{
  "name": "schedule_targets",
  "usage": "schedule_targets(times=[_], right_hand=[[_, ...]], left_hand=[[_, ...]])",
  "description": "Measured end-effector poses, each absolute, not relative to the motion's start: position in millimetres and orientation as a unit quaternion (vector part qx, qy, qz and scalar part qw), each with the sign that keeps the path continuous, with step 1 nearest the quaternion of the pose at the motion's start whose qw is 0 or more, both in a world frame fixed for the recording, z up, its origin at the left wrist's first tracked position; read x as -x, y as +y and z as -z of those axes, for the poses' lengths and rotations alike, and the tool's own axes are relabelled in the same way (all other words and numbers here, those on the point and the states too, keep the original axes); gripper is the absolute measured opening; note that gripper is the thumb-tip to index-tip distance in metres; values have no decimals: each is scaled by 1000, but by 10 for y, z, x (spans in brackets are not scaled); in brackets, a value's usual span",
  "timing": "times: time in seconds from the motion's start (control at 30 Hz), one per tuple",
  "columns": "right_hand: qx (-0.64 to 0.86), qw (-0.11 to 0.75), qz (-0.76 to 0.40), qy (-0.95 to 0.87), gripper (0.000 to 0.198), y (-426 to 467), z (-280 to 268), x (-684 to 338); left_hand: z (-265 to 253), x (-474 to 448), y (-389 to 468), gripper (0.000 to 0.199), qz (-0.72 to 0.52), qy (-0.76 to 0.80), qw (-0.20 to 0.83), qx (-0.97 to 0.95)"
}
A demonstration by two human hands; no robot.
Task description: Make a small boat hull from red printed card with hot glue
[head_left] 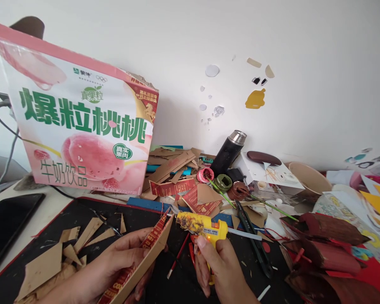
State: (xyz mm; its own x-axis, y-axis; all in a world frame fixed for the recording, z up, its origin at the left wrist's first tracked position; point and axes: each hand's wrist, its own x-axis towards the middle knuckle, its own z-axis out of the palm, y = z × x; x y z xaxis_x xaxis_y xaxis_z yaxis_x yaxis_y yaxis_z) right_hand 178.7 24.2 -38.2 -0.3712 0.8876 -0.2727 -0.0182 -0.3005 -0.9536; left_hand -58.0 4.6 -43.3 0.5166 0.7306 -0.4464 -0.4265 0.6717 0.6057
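Note:
My left hand [131,257] is closed around a folded strip of red printed cardboard [158,245], its brown edge facing me and its far end pointing up and away. In my right hand [220,264] is a yellow hot glue gun [202,226], fingers wrapped round its handle. Its dirty, brown-stained nozzle end points left and is close to the far tip of the strip; I cannot tell whether they touch. A clear glue stick [245,234] sticks out of the gun's back. An orange light glows on the gun.
A large pink milk-drink box [85,122] stands at the back left, beside a phone [12,228]. Cardboard scraps [44,264] lie on the black mat. Behind my hands are paint jars [223,182], a black thermos [229,150] and a utility knife [255,240]. Brown-red rolled pieces [332,255] lie right.

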Motion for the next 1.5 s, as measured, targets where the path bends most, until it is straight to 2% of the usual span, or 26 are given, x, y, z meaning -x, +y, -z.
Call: schedule_targets(times=[0.53,0.9,1.5], right_hand=[[456,315,-685,-473,74,233,390,-1779],[462,344,-677,-458,68,195,532,-1785],[454,342,-678,-466,68,172,556,-1771]], left_hand=[[606,601,28,24,-364,317,847,-221],[607,604,41,24,-358,321,847,-228],[546,594,49,24,-351,333,847,-221]])
